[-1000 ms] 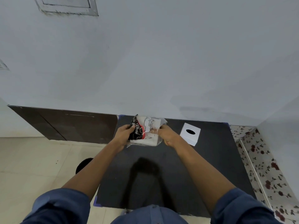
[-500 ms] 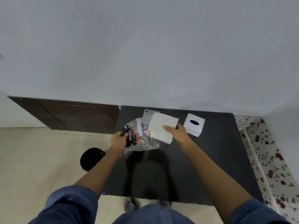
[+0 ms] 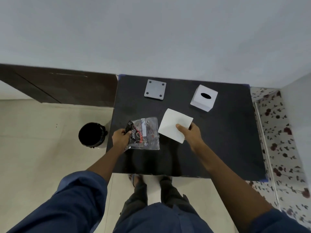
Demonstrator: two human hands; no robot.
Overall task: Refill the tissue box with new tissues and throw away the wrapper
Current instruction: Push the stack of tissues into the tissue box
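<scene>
My left hand point(image 3: 121, 138) grips the left end of a clear plastic wrapper point(image 3: 146, 134) printed in black and red, empty and hanging over the black table point(image 3: 223, 140). A white stack of tissues point(image 3: 173, 125) is pinched at its near corner by my right hand point(image 3: 191, 134), thumb on top, just right of the wrapper. The white tissue box point(image 3: 204, 98) stands at the back right of the table, its oval slot facing up. A grey square base plate point(image 3: 155, 89) with four holes lies at the back middle.
A round black bin point(image 3: 91, 134) stands on the cream floor just left of the table. A dark brown panel point(image 3: 57, 88) runs along the wall at the left. Flowered flooring point(image 3: 279, 132) borders the table's right side. My legs and feet are below the near edge.
The tissue stack has come out of the wrapper and my hands have drawn apart, wrapper left, tissues right. The view has tilted down, showing the base plate and the bin.
</scene>
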